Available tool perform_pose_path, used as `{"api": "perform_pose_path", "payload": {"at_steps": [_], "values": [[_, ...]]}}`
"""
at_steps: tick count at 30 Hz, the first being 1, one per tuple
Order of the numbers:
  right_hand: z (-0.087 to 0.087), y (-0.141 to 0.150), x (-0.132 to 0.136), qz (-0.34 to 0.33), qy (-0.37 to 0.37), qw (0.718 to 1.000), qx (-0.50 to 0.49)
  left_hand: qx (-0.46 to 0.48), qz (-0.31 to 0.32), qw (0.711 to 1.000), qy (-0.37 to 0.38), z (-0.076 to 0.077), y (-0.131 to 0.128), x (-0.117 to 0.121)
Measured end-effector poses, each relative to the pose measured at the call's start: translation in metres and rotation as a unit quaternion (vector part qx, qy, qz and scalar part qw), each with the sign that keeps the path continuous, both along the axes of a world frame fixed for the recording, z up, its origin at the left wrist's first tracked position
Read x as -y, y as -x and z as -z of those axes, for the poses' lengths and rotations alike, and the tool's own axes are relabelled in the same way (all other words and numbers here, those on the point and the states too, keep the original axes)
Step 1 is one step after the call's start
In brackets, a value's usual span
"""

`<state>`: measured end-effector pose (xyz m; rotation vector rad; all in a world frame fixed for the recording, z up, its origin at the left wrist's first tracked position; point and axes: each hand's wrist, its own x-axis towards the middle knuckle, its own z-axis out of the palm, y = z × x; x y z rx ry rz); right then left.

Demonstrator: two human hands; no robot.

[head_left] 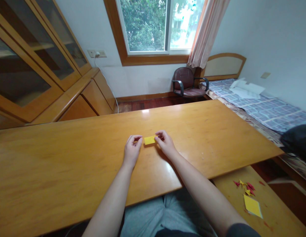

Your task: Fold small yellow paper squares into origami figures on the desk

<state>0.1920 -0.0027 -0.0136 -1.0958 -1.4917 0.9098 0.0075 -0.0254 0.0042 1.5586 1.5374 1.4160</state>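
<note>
A small yellow paper piece [149,140], folded into a rectangle, lies on the wooden table [69,158] between my hands. My left hand [131,149] pinches its left end with curled fingers. My right hand [165,142] pinches its right end, thumb and forefinger closed on the edge. Both forearms reach in from the near edge of the table.
A lower wooden surface at the right holds a yellow paper sheet [252,205] and several small red and yellow folded pieces [246,187]. A wooden cabinet [44,75] stands at the left. Beyond the table are an office chair [188,84] and a bed [263,108].
</note>
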Motion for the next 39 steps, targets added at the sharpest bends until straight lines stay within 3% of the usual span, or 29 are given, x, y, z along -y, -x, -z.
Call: {"api": "perform_pose_path", "payload": {"at_steps": [12,19,39], "values": [[-0.0023,0.0008,0.0016,-0.037,0.033,0.997,-0.067,-0.132,0.151,0.979,-0.038,0.0006,-0.0054,0.0050],[-0.0041,0.0009,0.0025,-0.047,0.059,0.993,-0.094,-0.153,0.148,0.976,-0.039,0.0051,-0.0068,0.0038],[-0.0092,0.0000,0.0049,-0.035,-0.005,0.999,0.001,-0.126,0.167,0.978,0.013,0.0016,-0.0064,0.0036]]}}
